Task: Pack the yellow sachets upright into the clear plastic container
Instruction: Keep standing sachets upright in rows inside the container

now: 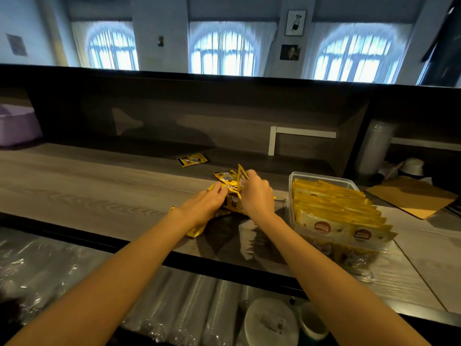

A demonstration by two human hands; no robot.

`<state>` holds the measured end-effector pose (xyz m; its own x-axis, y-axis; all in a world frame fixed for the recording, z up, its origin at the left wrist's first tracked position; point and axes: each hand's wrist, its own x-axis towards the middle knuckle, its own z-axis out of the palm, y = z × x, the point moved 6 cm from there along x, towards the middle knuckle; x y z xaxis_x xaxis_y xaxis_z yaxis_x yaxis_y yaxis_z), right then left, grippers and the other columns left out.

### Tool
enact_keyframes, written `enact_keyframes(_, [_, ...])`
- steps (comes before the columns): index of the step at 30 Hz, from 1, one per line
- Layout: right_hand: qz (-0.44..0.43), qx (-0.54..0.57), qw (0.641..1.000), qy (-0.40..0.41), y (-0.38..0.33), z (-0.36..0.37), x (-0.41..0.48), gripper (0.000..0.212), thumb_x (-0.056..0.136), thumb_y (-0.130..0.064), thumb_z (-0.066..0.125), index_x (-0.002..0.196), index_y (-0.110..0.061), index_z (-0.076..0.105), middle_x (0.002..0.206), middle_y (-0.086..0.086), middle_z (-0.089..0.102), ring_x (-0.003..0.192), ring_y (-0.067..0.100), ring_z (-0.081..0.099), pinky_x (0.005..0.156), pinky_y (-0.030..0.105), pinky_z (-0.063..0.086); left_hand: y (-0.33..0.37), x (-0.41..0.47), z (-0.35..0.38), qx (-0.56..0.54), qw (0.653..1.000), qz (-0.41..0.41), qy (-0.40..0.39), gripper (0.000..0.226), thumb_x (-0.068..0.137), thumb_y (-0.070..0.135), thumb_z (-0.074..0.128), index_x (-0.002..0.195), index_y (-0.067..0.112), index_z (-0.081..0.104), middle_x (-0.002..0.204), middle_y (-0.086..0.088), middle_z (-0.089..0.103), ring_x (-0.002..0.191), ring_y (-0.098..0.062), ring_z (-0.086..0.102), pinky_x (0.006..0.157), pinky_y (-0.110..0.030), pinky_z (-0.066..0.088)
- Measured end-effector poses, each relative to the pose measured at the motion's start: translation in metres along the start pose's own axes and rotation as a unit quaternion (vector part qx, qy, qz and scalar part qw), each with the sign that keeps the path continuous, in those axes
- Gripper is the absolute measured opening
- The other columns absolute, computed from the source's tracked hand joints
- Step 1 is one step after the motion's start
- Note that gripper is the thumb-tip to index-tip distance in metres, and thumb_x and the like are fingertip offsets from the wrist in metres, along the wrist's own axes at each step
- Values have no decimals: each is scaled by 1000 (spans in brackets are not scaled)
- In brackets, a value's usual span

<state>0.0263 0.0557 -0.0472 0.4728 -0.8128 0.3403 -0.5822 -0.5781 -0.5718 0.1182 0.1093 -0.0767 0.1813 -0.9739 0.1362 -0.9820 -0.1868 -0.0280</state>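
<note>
A loose pile of yellow sachets [228, 179] lies on the wooden counter [87, 186], left of a clear plastic container [321, 175]. The container holds several yellow sachets [334, 208] standing upright in a tight row. My left hand [203, 204] rests on the near side of the pile, fingers curled round some sachets. My right hand [257, 193] grips sachets at the pile's right side, one sachet standing up above its fingers. One single sachet [192, 159] lies flat farther back on the counter. Another sachet [195, 231] pokes out under my left wrist.
A raised dark back panel runs behind the counter. A brown board [411, 196] lies right of the container, with a white cap-like object [412, 167] and a tall clear stack [374, 146] behind it. Wrapped plastic cups [174, 300] lie below the counter edge. A purple box [15, 123] sits far left.
</note>
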Motion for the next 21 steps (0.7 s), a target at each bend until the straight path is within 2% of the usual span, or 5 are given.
enact_keyframes(3, [66,129,989,27,2,-7,13,21,98,-16,41,108,-4,54,107,14,62,104,27,58,76,33,42,3,1,-8,63,998,12,22,48,82,-9,54,122,8,35,127,-13,34,94,-34,59,64,-37,39])
enact_keyframes(6, [107,199,974,29,3,-11,24,26,99,-18,39,107,-2,57,104,14,61,105,28,58,80,34,43,-1,6,-20,105,992,-17,63,46,82,-12,52,124,5,38,131,-15,31,108,-32,51,80,-36,42])
enact_keyframes(10, [149,247,957,17,5,-16,35,26,99,-18,39,112,-4,57,115,15,61,109,27,57,91,39,47,-10,15,-36,157,982,-23,99,32,89,1,49,120,9,52,125,-10,46,118,-27,43,96,-35,35])
enact_keyframes(16, [123,204,969,67,5,-41,45,27,100,-23,35,115,-8,52,117,13,59,108,26,57,78,32,44,-32,17,-83,-23,967,-133,216,21,91,16,51,107,18,64,111,-11,60,110,-28,47,90,-35,36])
enact_keyframes(21, [178,262,941,117,26,-67,57,29,96,-15,47,123,-5,45,122,14,56,111,30,57,84,36,53,-39,14,-98,-281,899,-180,284,13,84,19,63,83,6,64,91,-13,65,95,-31,59,76,-38,47])
